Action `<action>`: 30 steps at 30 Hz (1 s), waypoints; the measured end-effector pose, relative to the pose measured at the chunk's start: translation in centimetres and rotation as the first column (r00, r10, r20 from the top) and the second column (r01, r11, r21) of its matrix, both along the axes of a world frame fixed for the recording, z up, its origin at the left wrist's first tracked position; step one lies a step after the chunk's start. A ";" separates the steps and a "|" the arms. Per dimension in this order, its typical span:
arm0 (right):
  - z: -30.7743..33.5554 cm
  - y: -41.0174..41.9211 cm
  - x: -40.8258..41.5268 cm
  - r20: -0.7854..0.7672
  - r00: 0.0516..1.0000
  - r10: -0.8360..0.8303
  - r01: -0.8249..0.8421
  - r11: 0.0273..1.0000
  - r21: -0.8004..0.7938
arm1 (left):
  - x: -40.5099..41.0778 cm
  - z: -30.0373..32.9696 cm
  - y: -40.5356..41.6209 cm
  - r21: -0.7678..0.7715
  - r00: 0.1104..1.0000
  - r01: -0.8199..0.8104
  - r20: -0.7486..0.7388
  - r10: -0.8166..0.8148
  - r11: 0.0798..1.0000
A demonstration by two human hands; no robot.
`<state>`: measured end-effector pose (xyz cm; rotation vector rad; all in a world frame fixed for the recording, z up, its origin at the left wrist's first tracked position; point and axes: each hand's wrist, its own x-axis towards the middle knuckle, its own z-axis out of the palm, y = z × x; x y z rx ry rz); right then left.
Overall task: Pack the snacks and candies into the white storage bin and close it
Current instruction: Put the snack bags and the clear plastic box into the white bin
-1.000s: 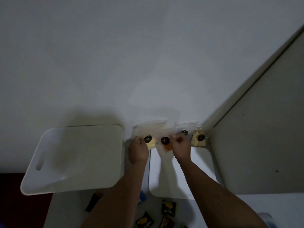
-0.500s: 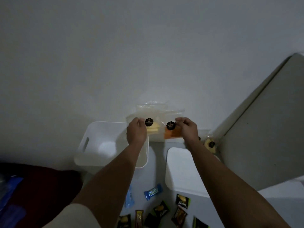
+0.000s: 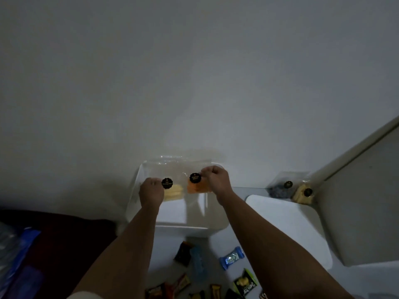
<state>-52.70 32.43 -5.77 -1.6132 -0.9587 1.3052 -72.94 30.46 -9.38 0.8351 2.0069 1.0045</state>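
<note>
The open white storage bin (image 3: pixel 185 225) stands against the wall at the middle. Above its opening my left hand (image 3: pixel 151 193) grips a clear bag of pale yellow snacks (image 3: pixel 174 192) with a round black sticker. Beside it my right hand (image 3: pixel 217 180) pinches a clear bag of orange snacks (image 3: pixel 195 187), also with a black sticker. The bin's white lid (image 3: pixel 287 225) lies flat to the right. Two more clear snack bags (image 3: pixel 291 188) lean in the corner behind the lid. Several wrapped candies (image 3: pixel 232 257) lie on the table in front of the bin.
A pale wall rises right behind the bin. A white cabinet side (image 3: pixel 362 201) closes off the right. At the lower left lie a dark red cloth (image 3: pixel 54 240) and blue plastic packaging (image 3: pixel 15 255).
Both hands have carried the two snack bags leftward from the corner by the lid to above the bin's opening. The camera has tilted down, showing more candies.
</note>
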 end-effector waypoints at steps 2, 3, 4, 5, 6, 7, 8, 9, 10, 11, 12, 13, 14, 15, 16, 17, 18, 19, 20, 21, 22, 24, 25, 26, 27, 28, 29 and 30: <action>-2.4 0.9 -1.4 -0.007 1.000 0.007 -0.008 0.997 -0.073 | -0.3 -1.8 1.0 -0.034 1.000 0.001 0.019 0.000 0.999; -3.4 1.3 -1.9 -0.017 1.000 0.002 -0.004 0.995 -0.103 | -0.3 -2.7 1.5 -0.057 1.000 0.002 0.019 -0.001 0.998; -4.4 1.7 -2.2 -0.028 1.000 -0.013 0.009 0.991 -0.130 | -0.4 -3.6 2.0 -0.079 1.000 0.005 0.016 -0.004 0.997; -5.3 2.0 -2.5 -0.032 0.999 -0.026 0.020 0.987 -0.158 | -0.4 -4.5 2.4 -0.102 1.000 0.012 0.012 -0.011 0.995; -6.2 2.3 -2.7 -0.035 0.999 -0.035 0.028 0.984 -0.177 | -0.5 -5.3 2.7 -0.119 1.000 0.005 0.017 -0.003 0.993; -7.0 2.5 -2.9 -0.038 0.999 -0.036 0.028 0.980 -0.197 | -0.5 -5.9 3.0 -0.129 0.999 -0.017 0.040 0.022 0.992; -7.8 2.7 -3.2 -0.050 0.998 -0.031 0.020 0.976 -0.216 | -0.6 -6.3 3.2 -0.134 0.996 -0.049 0.063 0.058 0.990; -8.5 3.0 -3.4 -0.067 0.998 -0.019 0.003 0.972 -0.237 | -0.7 -6.8 3.5 -0.135 0.992 -0.081 0.081 0.092 0.988; -9.3 3.3 -3.8 -0.092 0.996 -0.004 -0.019 0.966 -0.257 | -0.8 -7.1 3.8 -0.132 0.988 -0.110 0.094 0.123 0.985; -10.0 3.6 -4.1 -0.113 0.993 0.014 -0.046 0.958 -0.284 | -0.8 -7.4 4.1 -0.136 0.983 -0.139 0.103 0.153 0.981; -10.5 3.7 -4.5 -0.130 0.991 0.029 -0.067 0.952 -0.298 | -0.6 -7.5 4.3 -0.140 0.974 -0.168 0.130 0.186 0.976; -11.0 3.8 -4.9 -0.128 0.991 0.038 -0.076 0.950 -0.304 | -0.4 -7.4 4.5 -0.143 0.961 -0.194 0.174 0.217 0.971; -11.6 3.8 -5.3 -0.120 0.992 0.031 -0.067 0.950 -0.305 | 0.0 -7.3 4.6 -0.144 0.949 -0.207 0.210 0.234 0.968; -12.0 3.7 -5.5 -0.100 0.995 0.026 -0.056 0.950 -0.307 | 0.4 -7.1 4.6 -0.143 0.942 -0.211 0.233 0.240 0.967; -12.2 3.5 -5.7 -0.082 0.996 0.023 -0.047 0.953 -0.299 | 0.7 -6.8 4.5 -0.144 0.940 -0.212 0.242 0.242 0.967; -12.6 3.3 -5.7 -0.055 0.998 0.037 -0.052 0.954 -0.294 | 1.2 -6.4 4.3 -0.146 0.938 -0.216 0.242 0.247 0.965; -12.7 2.9 -5.6 -0.028 0.998 0.058 -0.064 0.956 -0.287 | 1.5 -6.0 4.1 -0.150 0.938 -0.222 0.237 0.253 0.964; -12.1 2.5 -5.5 0.002 0.997 0.080 -0.076 0.954 -0.290 | 1.7 -5.6 3.9 -0.157 0.938 -0.226 0.231 0.258 0.961; -11.5 2.0 -5.2 0.022 0.995 0.099 -0.089 0.956 -0.279 | 2.0 -5.1 3.6 -0.172 0.938 -0.227 0.225 0.263 0.959; -10.6 1.6 -4.9 0.042 0.993 0.110 -0.094 0.956 -0.279 | 2.2 -4.5 3.2 -0.189 0.939 -0.225 0.220 0.265 0.956; -9.8 1.2 -4.6 0.070 0.990 0.121 -0.097 0.954 -0.283 | 2.4 -3.7 2.7 -0.203 0.941 -0.220 0.215 0.263 0.954; -8.4 0.6 -4.0 0.109 0.984 0.139 -0.101 0.949 -0.298 | 2.7 -2.5 1.8 -0.197 0.947 -0.213 0.200 0.252 0.957; -7.6 0.2 -3.8 0.116 0.982 0.149 -0.110 0.951 -0.290 | 2.8 -1.9 1.3 -0.171 0.951 -0.207 0.197 0.239 0.963; -6.8 -0.3 -3.5 0.136 0.976 0.167 -0.128 0.957 -0.262 | 3.1 -1.1 0.8 -0.131 0.957 -0.189 0.199 0.213 0.973; -5.9 -0.7 -3.1 0.159 0.969 0.191 -0.155 0.964 -0.215 | 3.4 -0.3 0.3 -0.091 0.962 -0.167 0.203 0.182 0.982; -4.7 -1.4 -2.7 0.190 0.959 0.208 -0.180 0.972 -0.153 | 4.0 0.7 -0.3 -0.060 0.967 -0.141 0.204 0.151 0.988; -3.7 -2.1 -2.2 0.224 0.953 0.202 -0.190 0.979 -0.074 | 4.7 1.7 -0.8 -0.035 0.971 -0.119 0.202 0.124 0.992; -2.6 -2.8 -1.5 0.238 0.955 0.179 -0.188 0.982 0.014 | 5.6 2.7 -1.2 -0.010 0.977 -0.094 0.191 0.094 0.996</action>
